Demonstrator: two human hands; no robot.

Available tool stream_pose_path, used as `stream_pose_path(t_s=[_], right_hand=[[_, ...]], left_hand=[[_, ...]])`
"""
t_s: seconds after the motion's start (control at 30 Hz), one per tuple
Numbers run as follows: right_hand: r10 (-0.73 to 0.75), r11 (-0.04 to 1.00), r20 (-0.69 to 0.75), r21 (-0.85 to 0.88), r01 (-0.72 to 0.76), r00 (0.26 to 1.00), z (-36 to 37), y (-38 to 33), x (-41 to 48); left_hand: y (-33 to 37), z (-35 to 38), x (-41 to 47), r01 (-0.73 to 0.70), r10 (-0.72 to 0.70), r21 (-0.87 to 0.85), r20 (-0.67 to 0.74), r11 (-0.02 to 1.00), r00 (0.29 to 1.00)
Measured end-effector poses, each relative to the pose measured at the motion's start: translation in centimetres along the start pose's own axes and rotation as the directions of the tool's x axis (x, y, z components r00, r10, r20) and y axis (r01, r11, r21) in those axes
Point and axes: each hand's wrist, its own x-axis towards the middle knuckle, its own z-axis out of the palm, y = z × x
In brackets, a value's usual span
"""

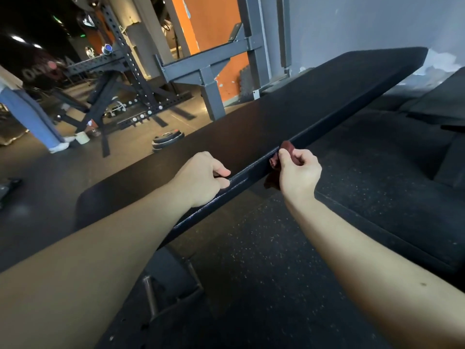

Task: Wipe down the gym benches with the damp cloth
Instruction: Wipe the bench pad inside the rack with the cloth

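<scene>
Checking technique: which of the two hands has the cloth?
The right hand: it presses the dark red cloth on the bench edge; the left hand grips bare bench.

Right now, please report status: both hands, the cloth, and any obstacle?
Left hand grips bench edge. Right hand pinches red cloth against bench side. Nothing blocks the edge ahead.
</scene>
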Motion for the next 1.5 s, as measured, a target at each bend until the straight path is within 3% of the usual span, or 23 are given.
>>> stream_pose_path(t_s=[0.33,0.57,0.8,0.97,1.03,1.2,1.3,1.43,1.5], right_hand=[[0.036,0.996,0.161,-0.092,-0.022,0.986,-0.4,-0.3,-3.6],[0.008,0.993,0.07,-0.114,0.0,0.998,-0.5,-1.5,-1.3],[-0.007,0.974,0.281,-0.216,0.071,0.96,-0.6,1.0,-5.6],[0.022,0.994,0.047,-0.111,-0.017,0.999,-0.6,-0.5,-1.6],[0.029,0.995,0.052,-0.099,-0.024,0.998,0.2,-0.3,-2.0],[0.008,0.993,0.256,-0.117,0.022,0.967,0.7,2.2,-4.9],[-0.013,0.989,0.205,-0.141,0.043,0.979,0.3,1.7,-3.8],[0.11,0.992,0.022,-0.062,-0.108,0.994,0.0,0.2,-1.2],[0.074,0.992,-0.004,-0.105,-0.074,0.997,0.1,-0.1,-1.7]], left_hand=[[1.4,-0.1,-1.1,0.019,-0.017,0.099,-0.022,0.995,1.0],[1.0,0.4,-1.2,-0.005,0.009,0.078,-0.054,0.997,0.999],[0.5,0.6,-1.3,-0.001,0.004,0.043,-0.067,0.999,0.998],[0.3,1.1,-1.6,-0.044,0.051,0.08,-0.092,0.996,0.994],[0.5,1.1,-1.5,-0.037,0.045,0.081,-0.104,0.996,0.994],[0.1,1.0,-1.4,-0.043,0.049,0.067,-0.093,0.997,0.994],[0.1,1.0,-1.5,-0.059,0.066,0.075,-0.098,0.995,0.993],[0.1,1.1,-1.7,-0.07,0.077,0.066,-0.111,0.995,0.991],[0.1,1.1,-1.6,-0.081,0.087,0.064,-0.105,0.995,0.991]])
